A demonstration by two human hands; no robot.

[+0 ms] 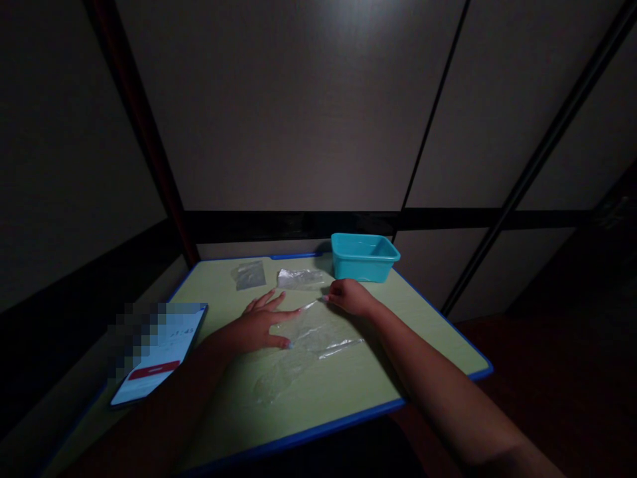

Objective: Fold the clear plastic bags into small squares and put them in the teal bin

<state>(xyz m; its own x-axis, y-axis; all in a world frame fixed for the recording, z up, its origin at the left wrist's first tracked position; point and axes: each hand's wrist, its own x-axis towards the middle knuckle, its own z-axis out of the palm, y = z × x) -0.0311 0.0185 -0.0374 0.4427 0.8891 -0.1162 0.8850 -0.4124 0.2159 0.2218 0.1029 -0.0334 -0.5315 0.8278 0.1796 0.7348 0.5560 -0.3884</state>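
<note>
A clear plastic bag [318, 335] lies spread and creased on the table, between my two hands. My left hand [261, 323] is spread flat with fingers apart, its fingertips at the bag's left edge. At the bag's far right corner, the fingers of my right hand [344, 297] are pinched together on the plastic. Beyond my hands lie a folded clear plastic piece [300, 278] with a shiny crinkled top and a small greyish flat plastic packet [250, 275].
A turquoise plastic basin [365, 257] stands at the table's far right corner. A tablet or phone with a lit screen [164, 352] lies at the left edge. The pale table [438, 338] has a blue rim, and dark-framed panels rise behind it.
</note>
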